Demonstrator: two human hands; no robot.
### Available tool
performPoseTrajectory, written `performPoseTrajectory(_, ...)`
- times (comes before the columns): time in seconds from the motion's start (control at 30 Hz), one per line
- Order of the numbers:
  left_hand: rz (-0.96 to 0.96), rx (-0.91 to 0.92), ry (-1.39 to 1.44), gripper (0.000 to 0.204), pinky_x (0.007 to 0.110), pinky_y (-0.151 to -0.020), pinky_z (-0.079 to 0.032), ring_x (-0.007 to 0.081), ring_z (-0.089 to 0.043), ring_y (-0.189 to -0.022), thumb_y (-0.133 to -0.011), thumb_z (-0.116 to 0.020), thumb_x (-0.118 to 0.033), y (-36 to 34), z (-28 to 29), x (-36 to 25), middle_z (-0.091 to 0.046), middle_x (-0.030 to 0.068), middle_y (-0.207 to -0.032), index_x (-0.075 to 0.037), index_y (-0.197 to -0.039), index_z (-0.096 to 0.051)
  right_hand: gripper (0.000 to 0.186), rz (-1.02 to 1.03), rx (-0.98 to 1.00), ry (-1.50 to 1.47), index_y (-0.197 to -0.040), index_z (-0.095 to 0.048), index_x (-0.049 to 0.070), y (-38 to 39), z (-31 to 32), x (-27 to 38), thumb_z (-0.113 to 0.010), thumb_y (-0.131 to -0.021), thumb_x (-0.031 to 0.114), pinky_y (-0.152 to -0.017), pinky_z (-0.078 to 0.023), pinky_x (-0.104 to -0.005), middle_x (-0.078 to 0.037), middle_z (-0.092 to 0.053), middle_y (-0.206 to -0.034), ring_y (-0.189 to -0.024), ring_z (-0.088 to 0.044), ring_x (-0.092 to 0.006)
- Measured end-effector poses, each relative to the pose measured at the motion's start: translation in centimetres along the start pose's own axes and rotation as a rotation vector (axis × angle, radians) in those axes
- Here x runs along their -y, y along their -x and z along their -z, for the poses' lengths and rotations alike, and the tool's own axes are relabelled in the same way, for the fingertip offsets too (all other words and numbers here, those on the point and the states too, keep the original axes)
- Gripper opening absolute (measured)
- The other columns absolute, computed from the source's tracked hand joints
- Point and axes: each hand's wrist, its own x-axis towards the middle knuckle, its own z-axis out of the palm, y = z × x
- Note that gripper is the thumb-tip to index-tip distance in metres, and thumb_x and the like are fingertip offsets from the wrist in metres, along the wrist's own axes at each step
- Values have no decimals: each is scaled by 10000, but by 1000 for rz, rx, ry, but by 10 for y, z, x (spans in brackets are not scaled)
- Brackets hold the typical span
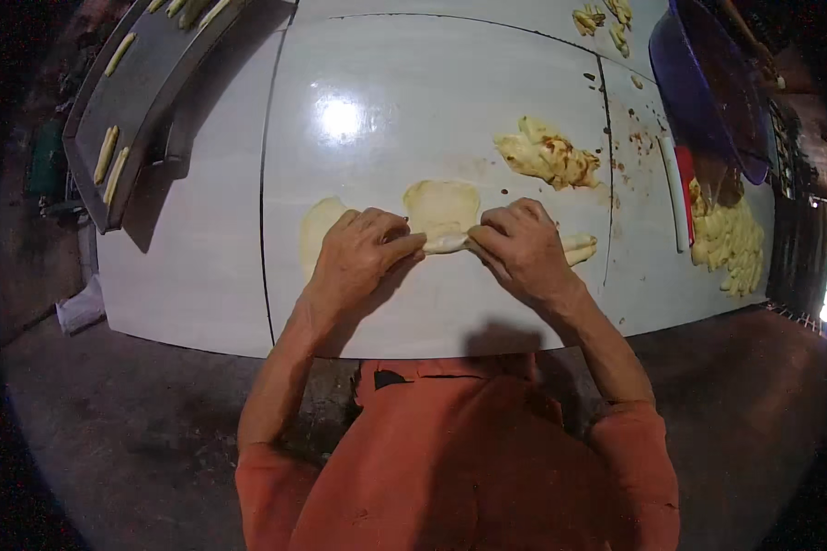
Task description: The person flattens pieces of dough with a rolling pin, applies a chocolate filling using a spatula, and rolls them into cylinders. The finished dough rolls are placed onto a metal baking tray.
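The left hand (363,246) and right hand (524,243) pinch opposite ends of the rolled near edge of a dough sheet (442,202), which lies on the white desk (377,317). Another flat dough piece (319,228) sits partly behind the left hand, and finished-looking rolls (579,246) lie just beside the right, with a brown-stained dough heap (549,158) beyond.

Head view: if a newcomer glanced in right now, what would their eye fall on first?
Probably the pale dough sheet at the centre, its near edge curled up between the left hand and the right hand. Next, the dough clump streaked with brown, lying on the white table beyond the right hand. Then the big purple basin at the upper right.
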Motion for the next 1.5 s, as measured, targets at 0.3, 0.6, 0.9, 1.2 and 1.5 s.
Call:
performPoseTrajectory(0.3, -19, -63, -107, 268, 381, -706, -483, 203, -647, -831, -850, -811, -195, -3, -2, -5, -682, 30, -960, -121, -1098, -741, 239, 89, -12, 103, -1096, -717, 72, 2, -6, 1, -766, -901, 202, -902, -504, -436, -68, -689, -1011, -925, -662, -237)
performPoseTrajectory(0.6, 33, -127, -170, 223, 344, -707, -485, 178, -665, -838, -867, -796, -197, -7, -1, -6, -699, 21, -1001, -164, -1084, -757, 281, 40, -24, 92, -1137, -703, 71, -10, 1, 4, -763, -903, 214, -887, -504, -425, -64, -682, -1043, -925, -668, -232)
performPoseTrajectory(0.9, 99, -138, -220, 274, 337, -677, -462, 174, -647, -801, -852, -799, -174, -14, -8, -5, -675, 13, -962, -170, -1121, -751, 336, 31, -62, 128, -1193, -708, 82, -13, -4, -5, -783, -894, 215, -868, -493, -412, -79, -671, -1109, -967, -660, -233)
performPoseTrajectory(1.2, 107, -155, -209, 286, 382, -670, -513, 234, -684, -812, -839, -820, -146, -32, -2, -8, -718, 92, -1002, -145, -1117, -755, 344, -25, -77, 164, -1229, -707, 99, -24, -1, -14, -768, -898, 172, -911, -499, -431, -89, -643, -1256, -1047, -651, -246)
performPoseTrajectory(1.5, 182, -126, -208, 273, 398, -733, -543, 247, -682, -882, -901, -770, -108, -41, -5, -6, -715, 107, -1078, -106, -1174, -749, 432, -22, -18, 162, -1344, -629, 54, -30, -3, -21, -645, -914, 94, -940, -509, -412, -118, -658, -1255, -1131, -649, -273)
